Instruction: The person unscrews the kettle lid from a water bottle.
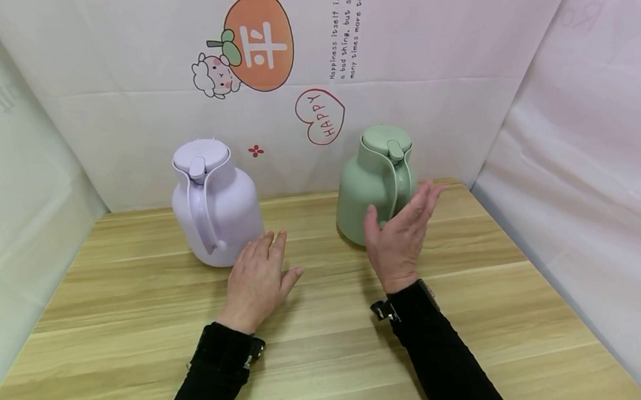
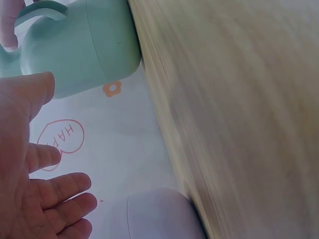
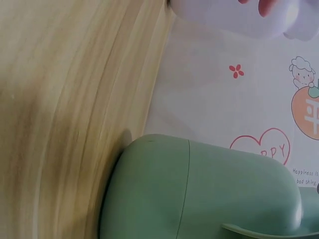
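Observation:
A lavender thermos jug (image 1: 236, 200) stands upright at the back left of the table, its handle facing the person. To its right stands a green thermos jug (image 1: 354, 191) of the same shape. My left hand (image 1: 256, 283), fingers straight, hovers in front of the lavender jug and overlaps its lower edge in the head view. My right hand (image 1: 400, 244) is raised by the green jug's handle, thumb apart from the extended fingers, covering the jug's lower right side. Neither hand holds anything. In the left wrist view the left hand's palm and spread fingers (image 2: 67, 189) show.
Both jugs rest on a wood-grain table (image 1: 321, 350), close to a printed white cloth (image 1: 426, 34) at the back. More white cloth (image 1: 593, 141) hangs along the right side, and another sheet (image 1: 19, 173) along the left.

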The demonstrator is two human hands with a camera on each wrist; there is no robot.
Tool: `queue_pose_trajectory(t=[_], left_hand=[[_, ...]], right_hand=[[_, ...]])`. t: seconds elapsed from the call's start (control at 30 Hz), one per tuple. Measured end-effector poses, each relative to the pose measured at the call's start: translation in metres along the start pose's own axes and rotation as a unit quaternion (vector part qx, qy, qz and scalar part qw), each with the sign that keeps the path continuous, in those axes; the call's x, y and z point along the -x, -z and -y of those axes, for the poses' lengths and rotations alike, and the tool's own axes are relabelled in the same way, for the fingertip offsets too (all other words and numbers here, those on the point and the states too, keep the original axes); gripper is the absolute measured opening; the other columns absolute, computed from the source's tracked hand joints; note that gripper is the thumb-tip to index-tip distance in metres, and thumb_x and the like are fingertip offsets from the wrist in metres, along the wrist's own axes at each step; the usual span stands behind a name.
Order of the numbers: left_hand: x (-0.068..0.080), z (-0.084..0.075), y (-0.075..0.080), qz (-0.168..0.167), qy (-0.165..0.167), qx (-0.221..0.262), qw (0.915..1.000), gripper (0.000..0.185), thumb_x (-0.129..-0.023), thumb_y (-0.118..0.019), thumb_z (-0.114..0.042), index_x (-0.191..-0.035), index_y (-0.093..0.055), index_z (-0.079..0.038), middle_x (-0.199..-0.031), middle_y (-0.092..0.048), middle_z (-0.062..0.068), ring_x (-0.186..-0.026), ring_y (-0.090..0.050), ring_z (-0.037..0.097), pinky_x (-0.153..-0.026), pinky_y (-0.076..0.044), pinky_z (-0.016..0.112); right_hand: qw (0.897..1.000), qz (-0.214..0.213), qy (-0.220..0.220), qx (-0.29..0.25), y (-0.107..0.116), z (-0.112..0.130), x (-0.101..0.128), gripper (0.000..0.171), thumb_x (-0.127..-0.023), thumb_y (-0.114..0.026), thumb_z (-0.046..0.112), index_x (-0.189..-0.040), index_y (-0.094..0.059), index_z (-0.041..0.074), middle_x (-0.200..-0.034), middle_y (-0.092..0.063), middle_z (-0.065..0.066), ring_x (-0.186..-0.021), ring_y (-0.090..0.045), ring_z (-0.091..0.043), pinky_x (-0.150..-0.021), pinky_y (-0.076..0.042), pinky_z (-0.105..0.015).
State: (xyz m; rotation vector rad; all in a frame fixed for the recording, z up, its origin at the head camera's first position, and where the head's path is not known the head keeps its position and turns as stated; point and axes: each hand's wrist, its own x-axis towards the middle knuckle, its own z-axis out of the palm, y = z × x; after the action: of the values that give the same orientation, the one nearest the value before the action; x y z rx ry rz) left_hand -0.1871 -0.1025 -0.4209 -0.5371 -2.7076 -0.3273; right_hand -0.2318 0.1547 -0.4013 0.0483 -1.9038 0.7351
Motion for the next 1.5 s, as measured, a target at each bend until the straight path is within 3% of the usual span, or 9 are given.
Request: queue_pose_trajectory(t=[0.37, 0.67, 0.97, 1.23, 1.5], left_hand=[[0.0002, 0.0007, -0.0002, 0.003, 0.001, -0.003, 1.0, 0.078, -0.1, -0.065, -0.052, -0.158, -0.041, -0.005, -0.152, -0.052, 0.024, -0.14, -0.051, 0.04, -0.121, -0.035, 0.051], [0.0005, 0.0012, -0.0003, 0.004, -0.002, -0.008, 1.0, 0.078, -0.102, -0.061, -0.054, -0.158, -0.041, -0.005, -0.152, -0.052, 0.024, -0.14, -0.052, 0.039, -0.121, -0.035, 0.051], [0.0008, 0.0003, -0.0007, -0.004, -0.003, -0.002, 1.0, 0.078, -0.1, -0.067, -0.05, -0.158, -0.042, -0.004, -0.151, -0.053, 0.025, -0.14, -0.052, 0.04, -0.121, -0.036, 0.051], [0.001, -0.0002, -0.0007, 0.001, -0.001, 0.0, 1.0, 0.077, -0.1, -0.066, -0.05, -0.158, -0.042, -0.004, -0.151, -0.053, 0.025, -0.14, -0.051, 0.04, -0.121, -0.035, 0.051], [0.001, -0.0001, -0.0016, 0.004, -0.001, -0.001, 1.0, 0.077, -0.101, -0.065, -0.05, -0.158, -0.042, -0.005, -0.152, -0.052, 0.025, -0.14, -0.051, 0.04, -0.121, -0.035, 0.051]], right_hand=[[0.997, 0.043, -0.054, 0.016, 0.0016, 0.0024, 0.0035, 0.093, -0.098, -0.065, 0.033, -0.16, -0.01, -0.009, -0.166, -0.016, -0.033, -0.156, -0.024, -0.04, -0.12, -0.035, -0.057], [0.996, 0.044, -0.071, 0.015, 0.0003, 0.0022, 0.0026, 0.086, -0.099, -0.063, 0.031, -0.159, -0.018, -0.01, -0.157, -0.026, -0.033, -0.136, -0.044, -0.048, -0.106, -0.046, -0.061], [0.989, 0.063, -0.132, -0.036, 0.0016, 0.0034, 0.0002, 0.071, -0.105, -0.058, 0.031, -0.161, -0.023, 0.003, -0.14, -0.036, -0.03, -0.117, -0.053, -0.046, -0.098, -0.051, -0.059], [0.984, 0.072, -0.127, -0.105, 0.0009, 0.0002, -0.0031, 0.058, -0.108, -0.051, 0.023, -0.155, -0.027, -0.001, -0.144, -0.043, -0.029, -0.132, -0.047, -0.04, -0.111, -0.041, -0.057], [0.967, 0.114, -0.14, -0.182, 0.0016, -0.0002, -0.006, 0.05, -0.109, -0.049, 0.025, -0.149, -0.03, 0.001, -0.145, -0.049, -0.025, -0.133, -0.053, -0.035, -0.112, -0.043, -0.055]])
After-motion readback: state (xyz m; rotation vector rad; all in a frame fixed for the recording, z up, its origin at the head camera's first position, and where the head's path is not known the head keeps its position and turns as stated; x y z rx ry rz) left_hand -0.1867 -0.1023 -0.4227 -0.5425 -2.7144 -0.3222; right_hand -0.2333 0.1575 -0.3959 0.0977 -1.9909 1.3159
